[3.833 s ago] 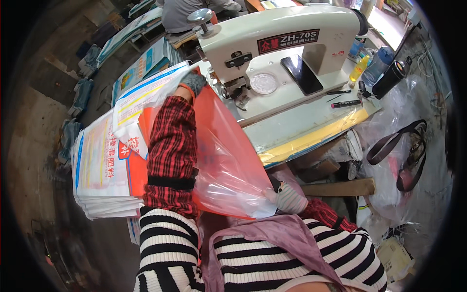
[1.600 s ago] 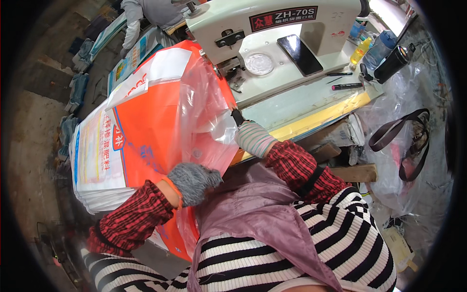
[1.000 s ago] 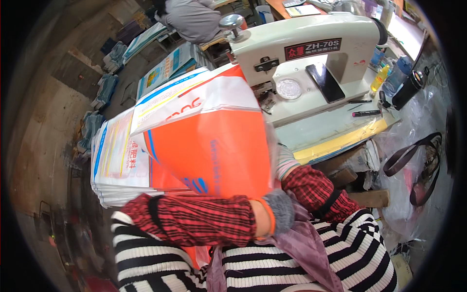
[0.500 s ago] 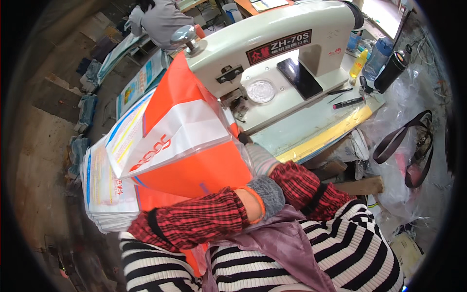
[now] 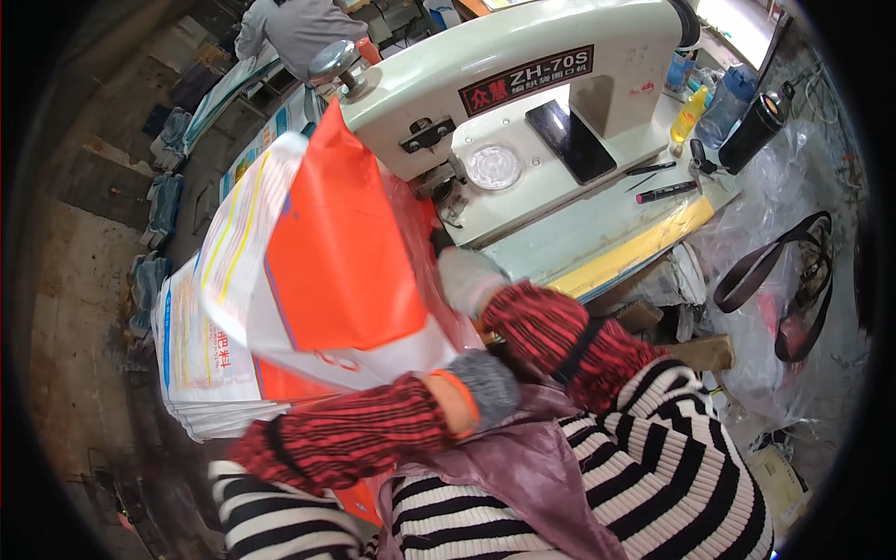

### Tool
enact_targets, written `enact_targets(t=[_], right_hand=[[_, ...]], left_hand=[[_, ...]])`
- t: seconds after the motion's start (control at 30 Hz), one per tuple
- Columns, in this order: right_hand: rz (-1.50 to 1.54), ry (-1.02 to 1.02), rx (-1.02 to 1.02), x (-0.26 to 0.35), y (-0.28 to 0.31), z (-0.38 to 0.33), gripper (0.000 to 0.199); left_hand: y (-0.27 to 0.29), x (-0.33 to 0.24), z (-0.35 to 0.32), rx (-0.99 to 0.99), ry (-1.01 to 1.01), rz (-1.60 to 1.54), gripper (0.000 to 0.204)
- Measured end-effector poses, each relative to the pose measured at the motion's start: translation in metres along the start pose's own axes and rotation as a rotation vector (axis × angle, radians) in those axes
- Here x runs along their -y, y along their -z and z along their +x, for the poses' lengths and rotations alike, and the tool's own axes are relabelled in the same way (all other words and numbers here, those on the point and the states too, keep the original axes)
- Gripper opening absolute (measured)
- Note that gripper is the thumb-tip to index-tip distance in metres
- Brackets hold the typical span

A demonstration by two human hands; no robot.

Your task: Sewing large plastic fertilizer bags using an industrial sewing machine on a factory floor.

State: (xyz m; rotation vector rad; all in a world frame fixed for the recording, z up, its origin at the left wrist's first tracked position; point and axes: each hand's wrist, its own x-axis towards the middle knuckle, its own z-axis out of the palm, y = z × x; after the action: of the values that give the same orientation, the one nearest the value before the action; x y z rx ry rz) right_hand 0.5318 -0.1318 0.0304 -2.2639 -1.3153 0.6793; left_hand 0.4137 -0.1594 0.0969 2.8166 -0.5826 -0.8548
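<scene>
A large orange-and-white woven sack stands up in folds before me, its right edge at the needle end of a cream sewing machine. My right hand, in a pale glove with dark fingertips, closes on that edge just below the sewing head. Nearer to me, my left hand, in a grey knit glove, is curled at the sack's lower right edge; its fingers are mostly hidden. Beneath and left of the sack lies a stack of printed white sacks.
On the machine bed are a clear round dish and a black phone. Markers, a yellow bottle and a black flask stand or lie to the right. Clear plastic and a dark strap lie beyond. Another person sits at the far left.
The sack has turned and folded over, showing more orange and lifting a white flap on the left. Both my hands have shifted left; the right one has also moved toward the sewing head.
</scene>
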Motion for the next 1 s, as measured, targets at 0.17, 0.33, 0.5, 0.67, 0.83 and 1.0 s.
enact_targets(t=[0.17, 0.33, 0.5, 0.67, 0.83, 1.0], right_hand=[[-0.118, 0.153, 0.101, -0.011, -0.016, -0.040, 0.027], [-0.179, 0.015, 0.294, 0.024, 0.026, -0.026, 0.024], [-0.138, 0.076, -0.007, 0.001, 0.007, 0.005, 0.022], [-0.362, 0.638, 0.023, -0.025, -0.028, -0.019, 0.018], [-0.256, 0.367, 0.199, -0.033, -0.021, -0.051, 0.022], [-0.051, -0.036, 0.269, 0.004, 0.023, -0.038, 0.024]], left_hand=[[0.052, -0.016, -0.014, 0.115, 0.022, 0.010, 0.014], [0.115, -0.003, -0.065, 0.226, 0.202, 0.201, 0.020], [-0.013, 0.009, 0.000, -0.122, 0.258, -0.113, 0.020], [-0.013, -0.007, 0.010, -0.139, 0.137, -0.088, 0.019], [0.018, 0.052, -0.025, -0.400, 0.076, 0.775, 0.010], [0.131, 0.042, -0.063, 0.306, 0.139, 0.288, 0.014]])
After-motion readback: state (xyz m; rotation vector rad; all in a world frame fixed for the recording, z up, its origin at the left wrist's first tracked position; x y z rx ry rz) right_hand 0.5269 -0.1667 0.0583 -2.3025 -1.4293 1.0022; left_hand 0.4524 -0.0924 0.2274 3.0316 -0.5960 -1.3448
